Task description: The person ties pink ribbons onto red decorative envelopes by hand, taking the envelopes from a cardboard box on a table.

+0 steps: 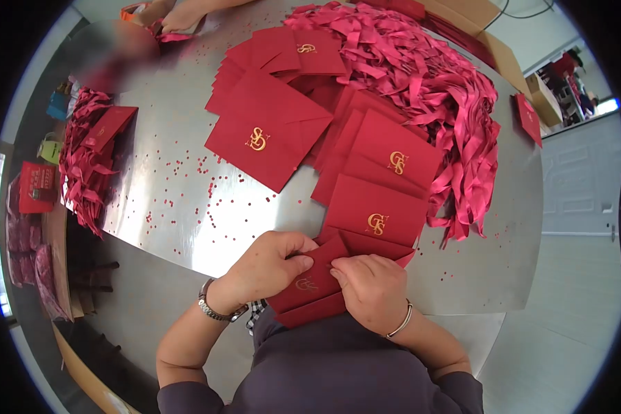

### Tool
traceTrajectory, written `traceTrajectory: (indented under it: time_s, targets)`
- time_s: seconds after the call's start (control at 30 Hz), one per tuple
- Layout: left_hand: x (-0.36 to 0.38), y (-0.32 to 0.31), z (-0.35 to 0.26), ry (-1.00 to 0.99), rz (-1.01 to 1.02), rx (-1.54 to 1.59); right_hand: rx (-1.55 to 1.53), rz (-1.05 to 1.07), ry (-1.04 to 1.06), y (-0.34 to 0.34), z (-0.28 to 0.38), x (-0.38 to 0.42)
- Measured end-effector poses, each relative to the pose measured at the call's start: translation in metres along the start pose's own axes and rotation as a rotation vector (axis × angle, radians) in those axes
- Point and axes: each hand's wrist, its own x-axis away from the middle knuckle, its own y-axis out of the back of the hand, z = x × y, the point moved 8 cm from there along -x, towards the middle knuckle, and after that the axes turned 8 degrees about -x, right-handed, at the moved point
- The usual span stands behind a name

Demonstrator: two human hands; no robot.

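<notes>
Close to my body, a red folded paper piece (309, 277) with a gold emblem is held between both hands at the table's near edge. My left hand (265, 270), with a metal watch on the wrist, pinches its left part between thumb and fingers. On the other side my right hand (372, 290), wearing a bangle, pinches it near the top. More red paper lies under and beside my fingers. Just beyond, a red envelope (359, 203) with a gold emblem tops an overlapping row, and a larger red envelope (245, 141) lies farther left.
A big heap of red ribbons (455, 117) covers the far right of the metal table (221, 241). Another ribbon pile (83, 176) sits at the left edge. Small red dots are scattered about. Another person's hands (183, 15) show at the top left. A cardboard box (507, 62) stands behind.
</notes>
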Motion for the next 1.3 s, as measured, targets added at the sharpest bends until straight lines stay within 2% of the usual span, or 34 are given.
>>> traceTrajectory:
  time_s: [0.13, 0.43, 0.53, 0.6, 0.63, 0.7, 0.87, 0.93, 1.0, 1.13, 1.27, 1.3]
  targets:
    - [0.000, 0.002, 0.008, 0.013, -0.002, -0.005, 0.019, 0.089, -0.019, -0.006, 0.003, -0.004]
    - [0.012, 0.004, 0.007, 0.046, 0.032, 0.058, 0.031, 0.134, -0.013, -0.017, 0.010, -0.009]
    - [0.017, 0.003, 0.006, -0.007, -0.021, -0.030, 0.075, 0.180, 0.012, -0.020, 0.013, -0.012]
    - [0.022, 0.009, -0.007, -0.165, -0.192, -0.156, 0.139, 0.223, 0.033, -0.021, 0.017, -0.016]
    - [0.023, 0.005, -0.008, -0.164, -0.194, -0.154, 0.200, 0.267, 0.054, -0.023, 0.021, -0.018]
    - [0.029, 0.005, -0.021, -0.260, -0.324, -0.316, 0.269, 0.289, 0.099, -0.022, 0.031, -0.023]
    - [0.032, -0.002, -0.026, -0.285, -0.345, -0.346, 0.504, 0.331, 0.198, -0.031, 0.048, -0.027]
    - [0.033, -0.002, -0.028, -0.287, -0.343, -0.365, 0.507, 0.347, 0.181, -0.035, 0.048, -0.029]
    - [0.031, 0.002, -0.023, -0.177, -0.292, -0.326, 0.486, 0.339, 0.136, -0.038, 0.044, -0.030]
    - [0.028, -0.001, -0.022, -0.196, -0.281, -0.369, 0.425, 0.296, 0.025, -0.044, 0.035, -0.030]
    - [0.029, 0.002, -0.020, -0.237, -0.272, -0.207, 0.329, 0.283, -0.025, -0.028, 0.031, -0.030]
    - [0.030, 0.003, -0.021, -0.275, -0.260, -0.154, 0.239, 0.301, -0.106, -0.024, 0.027, -0.030]
